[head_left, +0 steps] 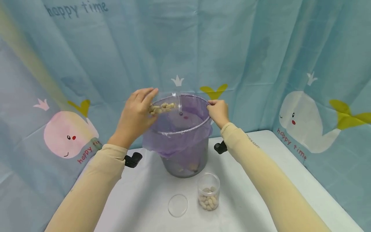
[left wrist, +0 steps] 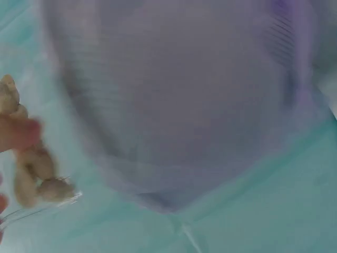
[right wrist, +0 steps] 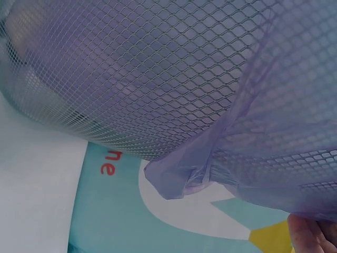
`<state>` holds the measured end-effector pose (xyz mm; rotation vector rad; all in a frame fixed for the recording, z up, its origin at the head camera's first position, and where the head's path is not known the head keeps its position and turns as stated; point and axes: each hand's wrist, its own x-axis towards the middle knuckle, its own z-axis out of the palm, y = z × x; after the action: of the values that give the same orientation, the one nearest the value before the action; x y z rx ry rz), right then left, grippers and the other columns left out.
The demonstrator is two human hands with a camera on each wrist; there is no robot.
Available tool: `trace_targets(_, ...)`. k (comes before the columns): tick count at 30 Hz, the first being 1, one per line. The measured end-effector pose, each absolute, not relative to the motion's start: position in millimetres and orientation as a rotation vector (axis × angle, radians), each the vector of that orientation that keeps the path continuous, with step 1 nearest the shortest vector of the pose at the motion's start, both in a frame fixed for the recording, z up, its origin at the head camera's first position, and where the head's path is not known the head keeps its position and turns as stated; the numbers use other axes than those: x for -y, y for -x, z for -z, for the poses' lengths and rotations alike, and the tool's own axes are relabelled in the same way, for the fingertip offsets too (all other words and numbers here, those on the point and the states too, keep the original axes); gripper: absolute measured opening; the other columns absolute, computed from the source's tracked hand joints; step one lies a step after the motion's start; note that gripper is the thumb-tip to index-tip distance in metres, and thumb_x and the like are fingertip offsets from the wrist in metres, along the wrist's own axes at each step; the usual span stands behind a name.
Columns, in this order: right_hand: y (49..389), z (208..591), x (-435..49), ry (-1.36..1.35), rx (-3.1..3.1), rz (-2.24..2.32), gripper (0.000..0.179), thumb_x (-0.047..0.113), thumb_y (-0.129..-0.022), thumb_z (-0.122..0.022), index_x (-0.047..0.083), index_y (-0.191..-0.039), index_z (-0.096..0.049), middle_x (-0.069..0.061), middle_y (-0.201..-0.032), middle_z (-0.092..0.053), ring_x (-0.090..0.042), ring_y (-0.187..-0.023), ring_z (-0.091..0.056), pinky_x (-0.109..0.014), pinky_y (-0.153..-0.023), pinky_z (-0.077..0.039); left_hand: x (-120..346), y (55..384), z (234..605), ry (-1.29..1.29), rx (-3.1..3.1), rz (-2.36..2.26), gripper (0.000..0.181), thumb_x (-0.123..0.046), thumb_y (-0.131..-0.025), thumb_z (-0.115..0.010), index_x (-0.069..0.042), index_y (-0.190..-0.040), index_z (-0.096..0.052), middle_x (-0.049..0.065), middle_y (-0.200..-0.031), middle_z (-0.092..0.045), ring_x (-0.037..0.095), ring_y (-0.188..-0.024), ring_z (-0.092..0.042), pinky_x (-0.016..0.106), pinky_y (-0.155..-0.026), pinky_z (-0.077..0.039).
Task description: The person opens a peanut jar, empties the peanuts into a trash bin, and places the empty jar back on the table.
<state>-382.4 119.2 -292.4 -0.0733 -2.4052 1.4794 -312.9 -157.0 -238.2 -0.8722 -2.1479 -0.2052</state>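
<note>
In the head view my left hand grips a clear plastic jar of unshelled peanuts, tipped on its side with its mouth over a mesh waste bin. A purple bin bag lines the bin and folds down over its rim. The peanuts and a fingertip also show, blurred, at the left edge of the left wrist view. My right hand pinches the bag-covered rim on the right side. Its fingers appear at the lower right corner of the right wrist view.
Nearer on the white table stands a second clear jar, open and partly filled with peanuts. A round clear lid lies to its left. Blue curtains with whale prints hang close behind the bin and along both sides.
</note>
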Motion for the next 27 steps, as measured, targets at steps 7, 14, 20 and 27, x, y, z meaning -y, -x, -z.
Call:
trace_targets(7, 381.1, 290.8, -120.3, 0.077, 2.401, -1.484, 0.035, 0.009, -0.096, -0.055, 0.003, -0.129, -0.066, -0.016, -0.121, -0.071, -0.006, -0.041, -0.033, -0.018, -0.044, -0.034, 153.8, 311.6, 246.7, 0.912, 2.229, 0.15, 0.071, 0.004, -0.072, -0.08, 0.001, -0.138, -0.054, 0.022, -0.133, -0.059, 0.042, -0.126, -0.052, 0.052, -0.113, -0.042)
trace_targets(14, 381.5, 292.4, -118.6, 0.073, 2.403, -1.483, 0.035, 0.009, -0.096, -0.054, 0.003, -0.129, -0.065, -0.017, -0.123, -0.07, -0.006, -0.042, -0.035, -0.017, -0.045, -0.035, 161.0, 310.1, 237.7, 0.855, 2.182, 0.168, 0.073, 0.005, -0.071, -0.08, 0.002, -0.138, -0.052, 0.024, -0.135, -0.057, 0.044, -0.127, -0.051, 0.052, -0.112, -0.042)
trace_targets(20, 381.5, 293.1, -118.0, 0.081, 2.395, -1.477, 0.035, 0.009, -0.096, -0.055, 0.003, -0.128, -0.066, -0.017, -0.12, -0.072, -0.006, -0.044, -0.039, -0.017, -0.047, -0.039, 162.8, 310.3, 246.3, 0.919, 2.251, 0.096, 0.07, 0.008, -0.072, -0.077, 0.001, -0.137, -0.054, 0.023, -0.133, -0.059, 0.042, -0.126, -0.053, 0.052, -0.111, -0.044)
trace_targets(27, 381.2, 292.7, -118.2, 0.085, 2.392, -1.453, 0.034, 0.009, -0.095, -0.056, 0.003, -0.127, -0.067, -0.016, -0.124, -0.07, -0.007, -0.044, -0.035, -0.018, -0.048, -0.036, 167.4, 311.3, 234.5, 0.858, 2.17, 0.132, 0.073, 0.005, -0.071, -0.081, 0.001, -0.139, -0.053, 0.024, -0.135, -0.057, 0.044, -0.127, -0.051, 0.053, -0.112, -0.043)
